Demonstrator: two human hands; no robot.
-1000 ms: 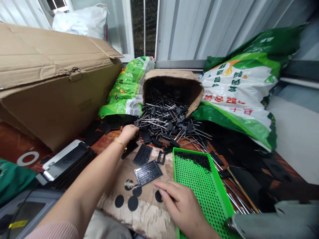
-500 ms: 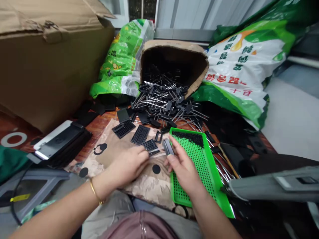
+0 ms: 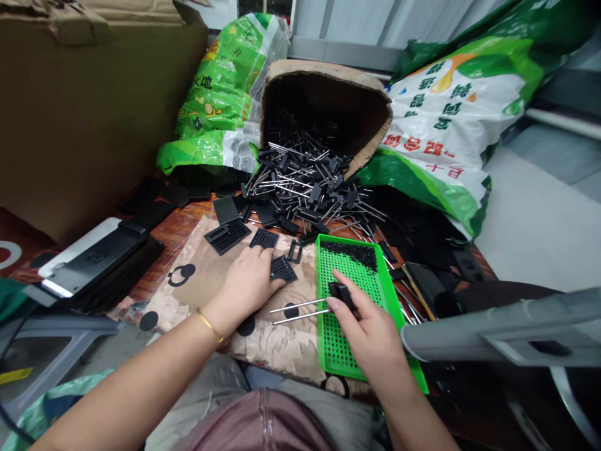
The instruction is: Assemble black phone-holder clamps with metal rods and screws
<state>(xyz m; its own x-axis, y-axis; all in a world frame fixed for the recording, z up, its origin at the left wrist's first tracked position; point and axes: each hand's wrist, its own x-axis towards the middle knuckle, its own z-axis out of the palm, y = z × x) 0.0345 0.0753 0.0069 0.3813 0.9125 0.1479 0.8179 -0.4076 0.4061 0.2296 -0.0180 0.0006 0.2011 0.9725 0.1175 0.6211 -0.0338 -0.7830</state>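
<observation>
My right hand [image 3: 370,326] is closed on a black plastic block with two thin metal rods [image 3: 342,294], and the rods point left across the mat. Below the hand lies a shallow green perforated tray [image 3: 347,347], with small black pieces [image 3: 350,254] heaped at its far end. My left hand [image 3: 251,279] reaches over the mat with its fingertips on a black slotted plate [image 3: 263,238]. Its thumb is apart from the fingers, beside a second slotted plate [image 3: 282,269]. A third slotted plate [image 3: 228,237] and a small black frame [image 3: 295,252] lie nearby.
A tipped cardboard box [image 3: 328,72] spills a pile of black rodded parts [image 3: 300,181]. A green bag [image 3: 216,106] and a white-green bag [image 3: 436,119] flank it. A large carton [image 3: 94,125] stands left, near stacked black panels [image 3: 107,263]. A grey pole [image 3: 469,326] juts in at right.
My left hand has moved up and away onto the slotted plates. My right hand has turned the rodded block, so its rods now show pointing left. The view has shifted slightly.
</observation>
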